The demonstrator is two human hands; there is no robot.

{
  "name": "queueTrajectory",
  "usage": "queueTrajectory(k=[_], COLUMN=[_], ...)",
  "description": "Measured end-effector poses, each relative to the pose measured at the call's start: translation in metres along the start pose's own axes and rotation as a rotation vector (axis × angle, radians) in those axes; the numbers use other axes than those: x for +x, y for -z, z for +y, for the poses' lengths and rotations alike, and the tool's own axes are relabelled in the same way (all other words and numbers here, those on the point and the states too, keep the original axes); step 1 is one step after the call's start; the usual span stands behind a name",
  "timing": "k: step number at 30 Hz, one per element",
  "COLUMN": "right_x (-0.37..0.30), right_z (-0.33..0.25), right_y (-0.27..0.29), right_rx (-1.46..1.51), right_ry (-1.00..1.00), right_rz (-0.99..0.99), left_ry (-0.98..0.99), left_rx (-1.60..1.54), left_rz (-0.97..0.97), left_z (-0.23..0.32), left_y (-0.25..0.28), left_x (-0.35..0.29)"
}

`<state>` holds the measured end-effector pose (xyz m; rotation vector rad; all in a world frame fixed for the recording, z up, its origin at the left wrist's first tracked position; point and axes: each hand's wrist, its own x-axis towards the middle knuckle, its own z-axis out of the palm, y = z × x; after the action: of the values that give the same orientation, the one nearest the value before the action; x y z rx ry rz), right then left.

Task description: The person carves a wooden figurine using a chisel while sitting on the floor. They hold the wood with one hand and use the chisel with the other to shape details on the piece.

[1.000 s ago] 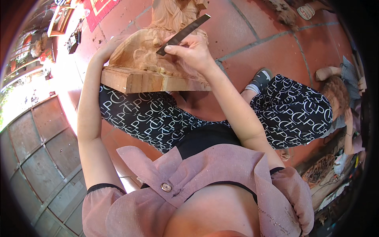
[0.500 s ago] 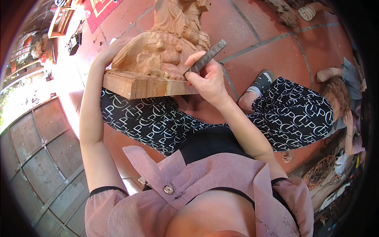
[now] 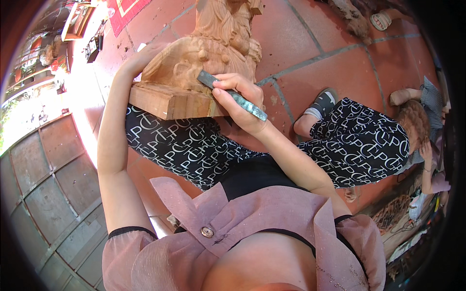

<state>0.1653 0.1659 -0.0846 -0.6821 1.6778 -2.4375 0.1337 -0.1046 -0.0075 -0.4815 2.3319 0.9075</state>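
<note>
A pale brown wooden carving [image 3: 177,68] with figures and folds in relief rises from a thick, squared wooden base [image 3: 158,99], close above my left thigh. My right hand [image 3: 242,92] is closed round a flat, narrow dark-grey bar [image 3: 249,106] with a worn, greenish patch near its lower end. The bar's upper left end lies against the carving's lower front, just above the base; I cannot make out what kind of tool it is. My left arm curves round the carving's left side. There my left hand [image 3: 144,54] rests against its back edge, fingers hidden behind the wood.
Red floor tiles [image 3: 303,70] surround the carving. My right foot in a dark sandal [image 3: 323,102] is right of it. Another person [image 3: 427,140] sits at the far right beside a carved wooden piece. Rough wood [image 3: 349,17] lies at the top; metal panels [image 3: 63,179] stand left.
My right hand has moved left and turned the bar, whose free end now points down to the right instead of up. The carving sits slightly further right in view. My left arm stays round it.
</note>
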Motion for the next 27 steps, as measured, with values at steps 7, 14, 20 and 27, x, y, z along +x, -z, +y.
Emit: queueTrajectory(k=[7, 14, 20, 27], right_x=[-0.009, 0.002, 0.000, 0.010], right_z=[0.000, -0.013, -0.001, -0.007], right_y=[0.008, 0.011, 0.016, 0.011], right_rx=[-0.027, 0.100, 0.098, 0.162], right_ry=[0.004, -0.237, -0.259, -0.345], right_rz=[0.007, -0.008, -0.073, -0.110], left_ry=[-0.020, -0.064, -0.112, -0.069], left_rx=[0.024, 0.062, 0.077, 0.044], left_rz=[-0.050, 0.000, -0.019, -0.023], left_z=[0.004, -0.016, -0.032, -0.020], left_y=[0.003, 0.003, 0.008, 0.006], left_x=[0.001, 0.010, 0.018, 0.013])
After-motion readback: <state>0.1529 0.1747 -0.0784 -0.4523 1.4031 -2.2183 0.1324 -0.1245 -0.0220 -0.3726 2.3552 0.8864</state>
